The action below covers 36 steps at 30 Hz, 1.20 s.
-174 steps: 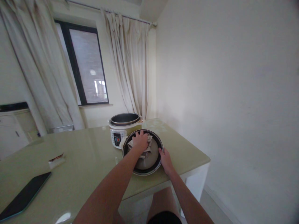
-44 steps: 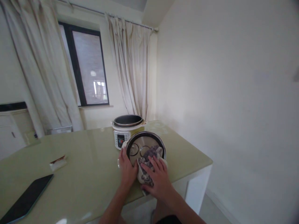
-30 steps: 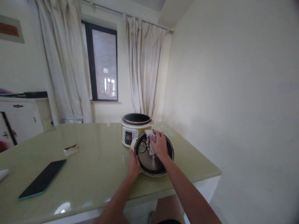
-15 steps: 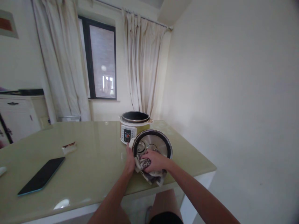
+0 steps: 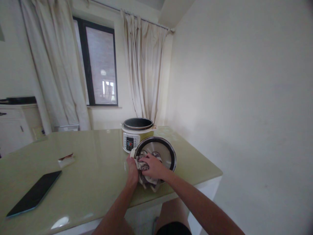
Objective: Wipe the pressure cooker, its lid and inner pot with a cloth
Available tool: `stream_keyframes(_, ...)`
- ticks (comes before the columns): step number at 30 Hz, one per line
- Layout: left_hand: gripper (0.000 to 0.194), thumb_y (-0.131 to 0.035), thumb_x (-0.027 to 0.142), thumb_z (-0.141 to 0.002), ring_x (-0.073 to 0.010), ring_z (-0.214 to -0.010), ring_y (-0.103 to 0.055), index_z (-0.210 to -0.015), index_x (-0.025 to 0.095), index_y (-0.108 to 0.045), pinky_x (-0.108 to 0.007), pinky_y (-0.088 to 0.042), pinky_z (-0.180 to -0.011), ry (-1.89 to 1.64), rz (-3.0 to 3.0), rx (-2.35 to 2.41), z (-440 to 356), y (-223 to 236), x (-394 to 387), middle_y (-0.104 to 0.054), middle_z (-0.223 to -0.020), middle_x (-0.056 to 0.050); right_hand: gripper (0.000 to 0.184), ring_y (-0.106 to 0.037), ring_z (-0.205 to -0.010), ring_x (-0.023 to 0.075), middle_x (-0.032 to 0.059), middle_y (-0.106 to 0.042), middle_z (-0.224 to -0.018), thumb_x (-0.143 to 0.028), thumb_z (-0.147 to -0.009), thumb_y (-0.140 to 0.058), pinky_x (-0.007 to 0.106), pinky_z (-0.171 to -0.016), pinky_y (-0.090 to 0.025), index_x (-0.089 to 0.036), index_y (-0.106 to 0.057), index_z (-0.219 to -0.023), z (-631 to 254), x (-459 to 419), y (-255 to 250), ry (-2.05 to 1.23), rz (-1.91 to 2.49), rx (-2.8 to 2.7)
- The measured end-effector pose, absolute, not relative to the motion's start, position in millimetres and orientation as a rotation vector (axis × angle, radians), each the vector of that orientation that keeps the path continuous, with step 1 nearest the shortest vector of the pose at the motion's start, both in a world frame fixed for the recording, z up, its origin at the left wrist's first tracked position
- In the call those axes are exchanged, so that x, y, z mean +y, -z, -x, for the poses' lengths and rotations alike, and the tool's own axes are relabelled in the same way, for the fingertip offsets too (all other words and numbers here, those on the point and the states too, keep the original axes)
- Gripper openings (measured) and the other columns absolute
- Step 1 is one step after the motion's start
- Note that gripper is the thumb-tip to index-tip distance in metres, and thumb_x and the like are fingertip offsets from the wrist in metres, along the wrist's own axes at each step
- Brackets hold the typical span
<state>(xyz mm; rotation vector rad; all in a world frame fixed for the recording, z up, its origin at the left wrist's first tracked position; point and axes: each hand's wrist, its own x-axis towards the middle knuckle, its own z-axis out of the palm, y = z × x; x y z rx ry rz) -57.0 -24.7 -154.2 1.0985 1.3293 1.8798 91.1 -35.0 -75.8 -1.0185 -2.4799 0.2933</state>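
Observation:
A round pressure cooker lid (image 5: 168,156) stands tilted on its edge on the table, its metal inner face and dark sealing ring turned toward me. My left hand (image 5: 132,170) grips the lid's left rim by the white edge. With my right hand (image 5: 153,166) I press a bunched, patterned cloth (image 5: 149,182) against the lower left of the inner face. The cloth hangs below my fingers and hides part of the lid. Just behind is the electric pressure cooker (image 5: 132,141), upright and without its lid, its control panel facing me.
The glossy green table (image 5: 93,169) reaches to the right wall. On its left lie a dark tablet (image 5: 35,193) and a small whitish packet (image 5: 66,160) with a brown strip. Beyond are curtains (image 5: 144,65), a window (image 5: 101,65) and a white cabinet (image 5: 14,130).
My right hand and the cloth have shifted up and left over the inner face. The whole view has turned slightly to the right. My left hand keeps its hold on the lid.

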Motion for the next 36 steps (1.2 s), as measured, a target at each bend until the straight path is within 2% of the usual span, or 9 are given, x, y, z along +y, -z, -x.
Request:
stream_keyframes(5, 0.056, -0.039, 0.050, -0.105, -0.0284, -0.145, -0.050, -0.154, 0.021, -0.040, -0.047, -0.039, -0.122, -1.830, -1.149, 1.446, 55.7, 157.8, -26.0, -0.056, -0.153, -0.015, 0.052, -0.065, -0.095, 0.0232, 0.0053, -0.065, -0.110, -0.038, -0.072, -0.086, 0.033, -0.087, -0.052, -0.027, -0.076, -0.122, -142.0, -42.5, 46.2, -0.230, 0.974, -2.917)
stream_keyframes(9, 0.056, -0.043, 0.045, -0.104, -0.0292, -0.145, -0.051, -0.153, 0.017, -0.040, -0.046, -0.041, -0.121, -1.890, -1.239, 1.382, 54.3, 158.1, -21.7, -0.054, -0.154, -0.018, 0.050, -0.065, -0.100, 0.0290, 0.0091, -0.067, -0.110, -0.033, -0.069, -0.089, 0.035, -0.080, -0.052, -0.029, -0.078, -0.117, -169.1, -37.0, 22.8, 0.247, 1.084, -3.157)
stream_keyframes(13, 0.063, -0.041, 0.050, -0.104, -0.0293, -0.144, -0.052, -0.155, 0.015, -0.034, -0.045, -0.041, -0.121, -1.860, -1.260, 1.382, 54.4, 161.7, -17.7, -0.053, -0.153, -0.021, 0.020, -0.060, -0.111, 0.0308, 0.0130, -0.067, -0.115, -0.022, -0.091, -0.072, 0.039, -0.085, -0.050, -0.026, -0.078, -0.110, -177.9, -9.8, 5.9, 0.852, 1.040, -2.988)
stream_keyframes(17, 0.065, -0.039, 0.053, -0.104, -0.0276, -0.146, -0.048, -0.156, 0.015, -0.031, -0.044, -0.039, -0.123, -1.857, -1.288, 1.388, 53.4, 164.1, -17.4, -0.049, -0.156, -0.020, 0.019, -0.055, -0.113, 0.0267, 0.0122, -0.066, -0.120, -0.022, -0.105, -0.054, 0.041, -0.088, -0.045, -0.023, -0.071, -0.112, -154.4, 23.6, 1.0, 1.135, 0.548, -2.878)
stream_keyframes(20, 0.065, -0.039, 0.053, -0.104, -0.0269, -0.146, -0.048, -0.157, 0.015, -0.030, -0.044, -0.039, -0.123, -1.864, -1.332, 1.363, 52.0, 164.3, -18.3, -0.049, -0.157, -0.021, 0.024, -0.053, -0.112, 0.0238, 0.0100, -0.067, -0.119, -0.022, -0.109, -0.046, 0.039, -0.089, -0.042, -0.024, -0.068, -0.117, -122.3, 38.4, 3.1, 1.152, 0.161, -2.848)
stream_keyframes(23, 0.065, -0.040, 0.054, -0.104, -0.0268, -0.146, -0.048, -0.157, 0.016, -0.030, -0.043, -0.038, -0.123, -1.872, -1.341, 1.382, 51.5, 164.7, -19.5, -0.050, -0.156, -0.020, 0.028, -0.052, -0.116, 0.0237, 0.0081, -0.067, -0.121, -0.023, -0.110, -0.042, 0.039, -0.093, -0.040, -0.028, -0.067, -0.121, -102.1, 43.3, 2.8, 1.067, 0.111, -2.852)
stream_keyframes(29, 0.065, -0.042, 0.047, -0.103, -0.0308, -0.146, -0.047, -0.157, 0.012, -0.030, -0.046, -0.038, -0.122, -1.884, -1.358, 1.439, 52.0, 161.3, -23.6, -0.048, -0.156, -0.024, 0.033, -0.048, -0.127, 0.0306, 0.0097, -0.057, -0.143, -0.023, -0.102, -0.058, 0.047, -0.102, -0.040, -0.034, -0.065, -0.132, -138.9, 41.0, -10.0, 0.867, 0.769, -2.848)
stream_keyframes(33, 0.065, -0.042, 0.045, -0.103, -0.0328, -0.142, -0.050, -0.157, 0.010, -0.031, -0.048, -0.039, -0.121, -1.884, -1.346, 1.448, 49.2, 153.9, -27.2, -0.051, -0.153, -0.026, 0.062, -0.057, -0.119, 0.0366, 0.0165, -0.059, -0.135, -0.032, -0.084, -0.079, 0.045, -0.092, -0.049, -0.032, -0.060, -0.143, -175.9, 26.5, -16.7, 0.614, 1.282, -2.787)
stream_keyframes(36, 0.068, -0.042, 0.048, -0.102, -0.0337, -0.141, -0.051, -0.156, 0.007, -0.033, -0.047, -0.040, -0.120, -1.904, -1.310, 1.444, 45.8, 148.1, -29.9, -0.051, -0.152, -0.027, 0.066, -0.066, -0.106, 0.0372, 0.0172, -0.066, -0.124, -0.042, -0.080, -0.080, 0.043, -0.084, -0.053, -0.029, -0.062, -0.142, -191.3, 7.4, -16.9, 0.375, 1.506, -2.776)
